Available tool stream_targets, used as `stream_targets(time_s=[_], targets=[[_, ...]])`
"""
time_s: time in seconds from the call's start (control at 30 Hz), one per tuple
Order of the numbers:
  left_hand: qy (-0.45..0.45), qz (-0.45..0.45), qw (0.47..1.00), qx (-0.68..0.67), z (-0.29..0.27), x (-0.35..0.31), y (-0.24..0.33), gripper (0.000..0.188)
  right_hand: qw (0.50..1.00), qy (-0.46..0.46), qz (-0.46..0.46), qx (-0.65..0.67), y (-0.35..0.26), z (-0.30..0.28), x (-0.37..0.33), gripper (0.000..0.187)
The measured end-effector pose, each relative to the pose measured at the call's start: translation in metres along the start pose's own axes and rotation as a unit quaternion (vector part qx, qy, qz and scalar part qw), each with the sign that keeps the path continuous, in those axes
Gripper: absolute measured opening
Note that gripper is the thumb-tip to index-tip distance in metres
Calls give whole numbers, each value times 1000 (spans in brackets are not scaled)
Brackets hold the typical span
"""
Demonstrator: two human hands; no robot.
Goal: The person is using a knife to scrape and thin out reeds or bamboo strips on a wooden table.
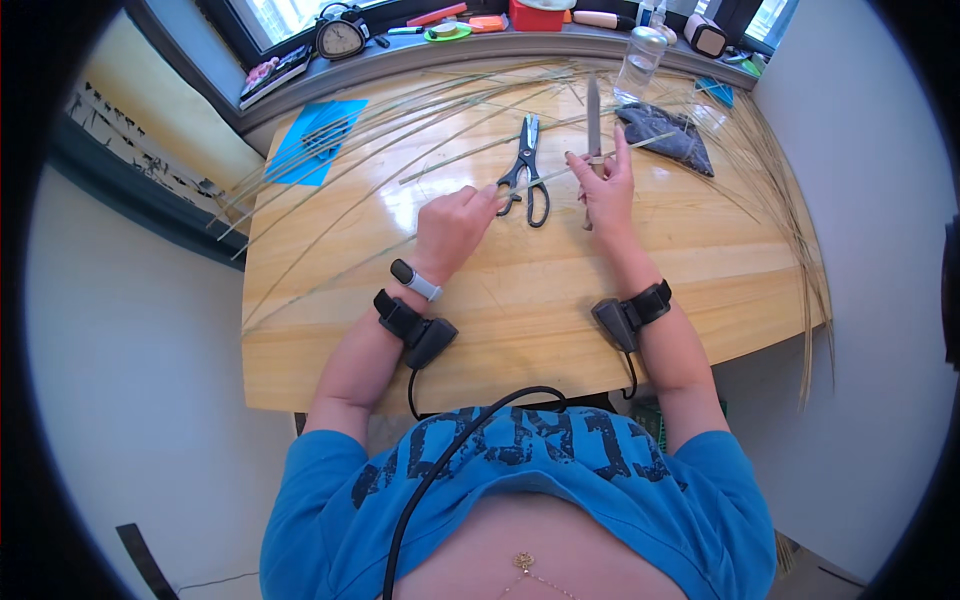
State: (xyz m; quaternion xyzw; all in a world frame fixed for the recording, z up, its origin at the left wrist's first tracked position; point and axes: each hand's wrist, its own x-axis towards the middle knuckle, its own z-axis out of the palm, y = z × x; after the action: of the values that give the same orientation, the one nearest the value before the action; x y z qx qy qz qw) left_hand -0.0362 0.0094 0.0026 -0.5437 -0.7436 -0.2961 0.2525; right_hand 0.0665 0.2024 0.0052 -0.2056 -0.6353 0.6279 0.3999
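Note:
My left hand [452, 228] is closed, pinching a thin pale-green plant strip [548, 178], possibly split bamboo. One part of the strip trails toward the lower left of the table, and the other runs up to my right hand [612, 200]. A knife [593, 118] is gripped in that right hand, blade pointing away from me. The strip crosses the knife near my thumb, and my index finger stretches upward beside it. Whether the edge cuts into the strip is too small to tell. Black-handled scissors [528, 165] lie on the table between my hands, partly behind the strip.
Several long strips [385, 112] spread across the wooden table [480, 345], with more hanging off its right edge. A dark bag [672, 142] lies beyond my right hand beside a clear jar [638, 70]. Blue sheets [300, 165] lie at left. An alarm clock [340, 35] stands on the windowsill.

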Motion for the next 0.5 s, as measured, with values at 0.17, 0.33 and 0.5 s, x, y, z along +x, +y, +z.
stream_targets(time_s=[0.17,0.33,0.5], targets=[[-32,-34,999,-20,-3,-4,-11,15,998,55,-12,-27,8,-27,23,81],[-40,-54,998,-16,0,-5,-19,13,990,49,21,-134,19,-39,33,49],[-23,-79,996,-18,0,-6,-20,17,892,-7,-147,-427,24,-38,24,37]])
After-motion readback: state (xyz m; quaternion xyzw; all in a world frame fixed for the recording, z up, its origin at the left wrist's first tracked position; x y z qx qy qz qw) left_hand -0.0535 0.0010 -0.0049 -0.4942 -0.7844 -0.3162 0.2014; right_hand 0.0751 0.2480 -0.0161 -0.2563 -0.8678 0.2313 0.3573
